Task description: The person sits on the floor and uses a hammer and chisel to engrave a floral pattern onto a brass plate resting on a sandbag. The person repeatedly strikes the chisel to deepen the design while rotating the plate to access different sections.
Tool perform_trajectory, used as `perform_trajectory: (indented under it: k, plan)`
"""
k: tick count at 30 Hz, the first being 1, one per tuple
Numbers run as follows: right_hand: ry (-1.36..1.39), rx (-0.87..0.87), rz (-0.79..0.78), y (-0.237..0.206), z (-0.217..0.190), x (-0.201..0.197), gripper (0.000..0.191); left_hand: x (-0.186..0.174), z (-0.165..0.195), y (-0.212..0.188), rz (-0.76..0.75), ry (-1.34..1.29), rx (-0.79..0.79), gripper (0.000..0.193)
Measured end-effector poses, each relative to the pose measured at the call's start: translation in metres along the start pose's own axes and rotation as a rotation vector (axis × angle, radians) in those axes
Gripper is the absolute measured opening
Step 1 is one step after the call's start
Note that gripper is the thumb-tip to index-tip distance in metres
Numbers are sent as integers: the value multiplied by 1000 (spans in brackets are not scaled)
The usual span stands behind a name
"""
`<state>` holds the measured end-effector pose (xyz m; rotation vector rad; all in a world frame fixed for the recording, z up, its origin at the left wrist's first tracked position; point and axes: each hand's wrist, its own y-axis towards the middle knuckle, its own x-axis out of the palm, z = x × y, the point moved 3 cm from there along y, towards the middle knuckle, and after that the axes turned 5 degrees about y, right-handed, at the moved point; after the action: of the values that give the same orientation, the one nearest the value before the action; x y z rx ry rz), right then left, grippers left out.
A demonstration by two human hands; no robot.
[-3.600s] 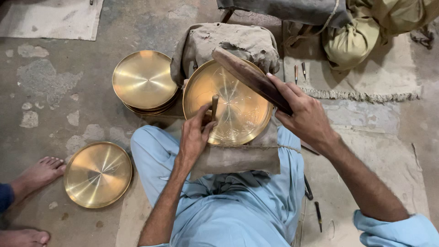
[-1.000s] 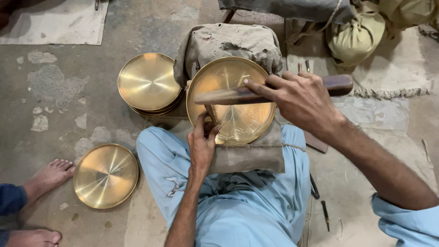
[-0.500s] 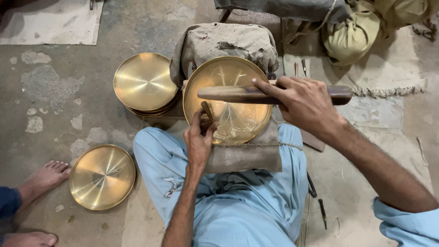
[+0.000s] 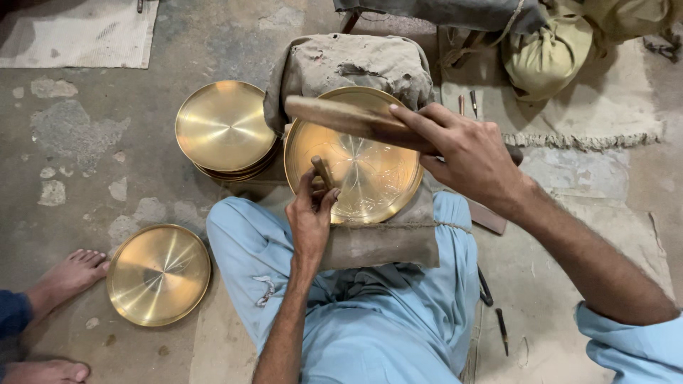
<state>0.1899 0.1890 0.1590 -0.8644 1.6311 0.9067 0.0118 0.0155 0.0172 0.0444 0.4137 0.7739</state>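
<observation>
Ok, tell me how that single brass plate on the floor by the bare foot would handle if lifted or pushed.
The single brass plate looks like rigid metal, so it should stay stiff when lifted. Its polished, shiny face suggests a slippery grip. It lies flat on the rough concrete floor, so a push would probably make it scrape along, not roll or tip.

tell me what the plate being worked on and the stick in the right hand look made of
Plate: likely brass or a similar yellow metal, golden, polished and reflective, with fine engraved lines. Stick in the right hand: looks like wood, brown, matte and worn smooth.
</observation>
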Motion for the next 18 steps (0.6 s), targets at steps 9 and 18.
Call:
perform_trajectory:
  k: [9, 18]
  plan:
    - [-110, -18, -86, 12, -13, -6, 64, 0, 1, -1, 2, 23, 10, 50]
    - [-360, -233, 97, 4, -10, -4, 64, 1, 1, 0, -27, 39, -9, 53]
